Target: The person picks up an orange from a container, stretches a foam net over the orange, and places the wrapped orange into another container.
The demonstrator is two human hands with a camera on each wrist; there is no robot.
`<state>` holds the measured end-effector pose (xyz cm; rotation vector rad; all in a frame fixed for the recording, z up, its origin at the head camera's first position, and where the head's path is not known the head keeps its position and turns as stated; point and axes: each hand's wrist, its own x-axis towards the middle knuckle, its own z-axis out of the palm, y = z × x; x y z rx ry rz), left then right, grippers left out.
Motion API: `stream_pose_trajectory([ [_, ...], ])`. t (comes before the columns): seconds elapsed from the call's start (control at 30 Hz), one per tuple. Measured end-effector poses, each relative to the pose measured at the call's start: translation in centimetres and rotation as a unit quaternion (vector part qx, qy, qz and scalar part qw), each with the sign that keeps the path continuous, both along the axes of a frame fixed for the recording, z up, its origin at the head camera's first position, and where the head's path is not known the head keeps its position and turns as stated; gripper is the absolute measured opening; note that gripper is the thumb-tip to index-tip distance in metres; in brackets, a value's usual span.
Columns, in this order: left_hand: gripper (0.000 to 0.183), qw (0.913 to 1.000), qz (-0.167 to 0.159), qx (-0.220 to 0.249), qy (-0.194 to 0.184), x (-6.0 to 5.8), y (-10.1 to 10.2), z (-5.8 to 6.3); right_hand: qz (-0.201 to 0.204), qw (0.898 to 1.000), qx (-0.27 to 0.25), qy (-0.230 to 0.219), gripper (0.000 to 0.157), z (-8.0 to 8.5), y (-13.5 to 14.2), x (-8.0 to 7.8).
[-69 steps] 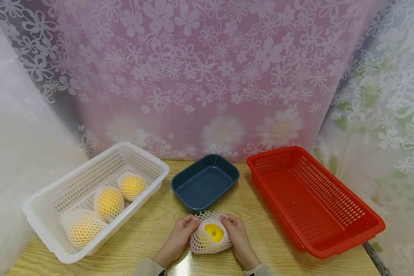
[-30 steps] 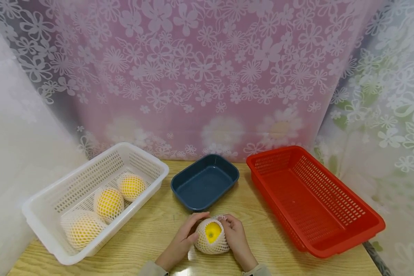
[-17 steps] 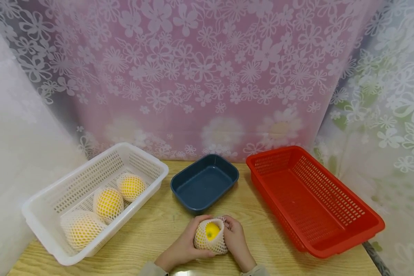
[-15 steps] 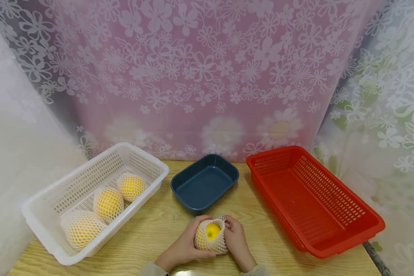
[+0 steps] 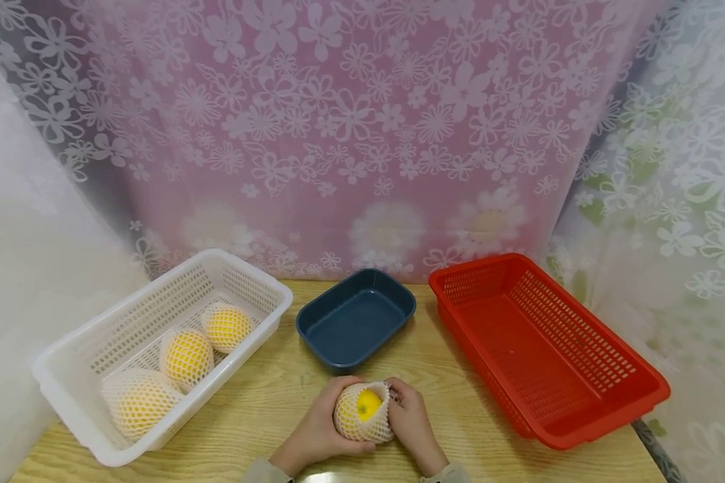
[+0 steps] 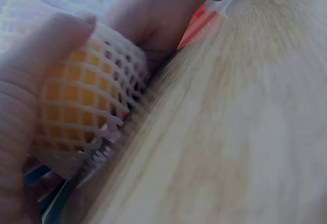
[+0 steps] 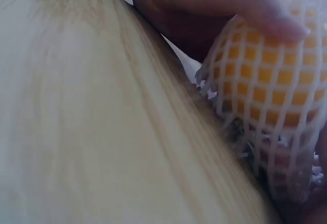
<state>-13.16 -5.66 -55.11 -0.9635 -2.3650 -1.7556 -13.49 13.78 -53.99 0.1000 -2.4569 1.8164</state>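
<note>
A yellow round fruit (image 5: 368, 404) sits in a white foam net sleeve (image 5: 352, 421) low in the middle of the head view. Its bare top with a greenish spot shows through the sleeve's opening. My left hand (image 5: 319, 431) grips the fruit through the net, with the thumb along the near side. On the other side, my right hand (image 5: 412, 421) pinches the net near its rim. Both wrist views show the mesh (image 6: 76, 101) stretched over the fruit, close above the wooden table (image 7: 87, 111). Fingertips behind the fruit are partly hidden.
A white basket (image 5: 99, 448) at the left holds three netted yellow fruits (image 5: 187, 355). Beyond the hands stands a dark blue tray (image 5: 356, 327) with a bare floor. A red basket (image 5: 538, 349) stands at the right, nothing inside. Floral curtains (image 5: 362, 134) surround the table.
Earlier both hands pinched the net's sides. My left hand has since let go of the edge and closed round the fruit, and the net has been drawn closer around it.
</note>
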Motion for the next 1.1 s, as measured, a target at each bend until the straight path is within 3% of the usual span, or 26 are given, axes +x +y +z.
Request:
stream_pose_trajectory([
  [0.1,0.091,0.9995,0.003,0.029,0.008,0.11,-0.05,0.11,0.041,0.995,-0.087,-0.024,0.011,0.13,-0.14,0.29],
  [0.27,0.093,0.9975,0.006,0.070,0.006,0.17,-0.16,0.24,0.102,0.971,-0.200,-0.083,0.027,0.29,-0.27,0.52],
  [0.57,0.092,0.9948,0.028,0.085,0.049,0.35,-0.33,0.01,0.088,0.967,-0.219,-0.095,0.021,-0.03,-0.37,0.42],
  [0.83,0.093,0.9944,0.038,0.096,0.026,0.44,-0.26,-0.17,0.088,0.966,-0.220,-0.105,0.020,0.08,-0.38,0.48],
  [1.1,0.088,0.9898,0.042,0.094,0.099,0.16,-0.10,0.17,0.085,0.967,-0.212,-0.111,0.020,0.02,-0.36,0.34],
])
